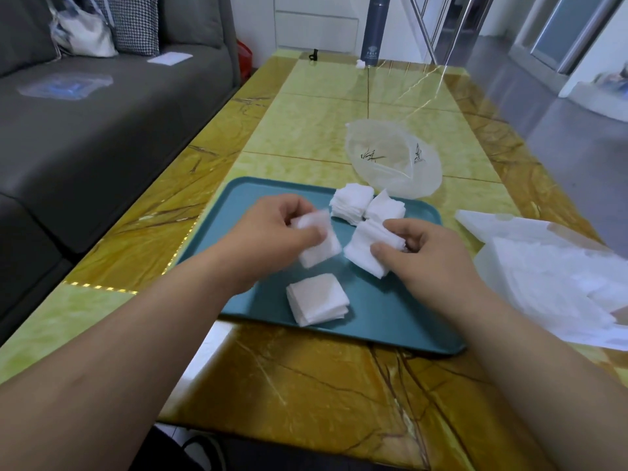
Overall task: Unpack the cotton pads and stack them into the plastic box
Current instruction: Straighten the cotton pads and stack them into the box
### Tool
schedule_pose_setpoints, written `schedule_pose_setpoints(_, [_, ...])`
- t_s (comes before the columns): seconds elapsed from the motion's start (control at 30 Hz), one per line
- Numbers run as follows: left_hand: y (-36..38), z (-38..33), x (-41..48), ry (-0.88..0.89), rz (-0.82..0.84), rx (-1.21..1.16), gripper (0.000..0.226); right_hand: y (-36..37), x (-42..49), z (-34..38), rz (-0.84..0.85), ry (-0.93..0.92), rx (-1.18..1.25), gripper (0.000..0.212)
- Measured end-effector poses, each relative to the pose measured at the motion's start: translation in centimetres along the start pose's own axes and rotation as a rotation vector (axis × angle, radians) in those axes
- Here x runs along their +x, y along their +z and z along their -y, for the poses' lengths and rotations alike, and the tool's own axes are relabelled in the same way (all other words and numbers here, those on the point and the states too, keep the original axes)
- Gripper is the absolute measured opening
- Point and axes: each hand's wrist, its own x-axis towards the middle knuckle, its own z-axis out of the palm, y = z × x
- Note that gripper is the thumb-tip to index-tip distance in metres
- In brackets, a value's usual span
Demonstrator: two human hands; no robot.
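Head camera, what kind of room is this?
Probably a home living room: a grey sofa with a houndstooth cushion stands beside a glossy yellow stone-look coffee table, and a handbag rests on the sofa.

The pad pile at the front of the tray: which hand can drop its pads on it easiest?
Probably the left hand: its pads hover just behind that pile, while the right hand sits off to the side.

The yellow marble table [306, 385] bears a teal tray [390, 321], a clear bag [390, 158] and white wrapping [543, 266].
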Motion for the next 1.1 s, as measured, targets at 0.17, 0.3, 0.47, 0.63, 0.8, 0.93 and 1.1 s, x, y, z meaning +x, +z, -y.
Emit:
schedule_pose_setpoints(0.17, [2.0,-1.7,-0.8,0.002,0.136,-0.355,0.011,0.2,0.2,-0.1,0.021,0.029,0.142,0.031])
schedule_pose_setpoints(0.3, [3.3,-1.6,-1.0,0.013,0.115,-0.246,0.007,0.2,0.2,0.1,0.075,-0.02,0.221,0.038])
schedule_pose_setpoints(0.47, [3.4,-1.0,-0.9,0.019,0.032,-0.205,0.011,0.2,0.0,0.2,0.12,-0.035,0.299,0.033])
schedule_pose_setpoints(0.63, [3.4,-1.0,-0.9,0.014,0.034,-0.218,0.012,0.2,-0.2,0.5,0.134,-0.011,0.337,0.042])
schedule_pose_setpoints(0.8, [3.6,-0.9,-0.8,0.037,0.01,-0.203,0.012,-0.2,-0.1,0.6,0.201,0.012,0.456,0.053])
schedule_pose_setpoints(0.93, [3.6,-1.0,-0.9,0.051,0.023,-0.22,0.009,-0.7,-0.3,0.6,0.247,0.013,0.498,0.073])
schedule_pose_setpoints(1.1, [3.8,-1.1,-0.9,0.068,0.049,-0.195,0.009,-0.6,-0.2,-0.1,0.164,-0.012,0.409,0.07])
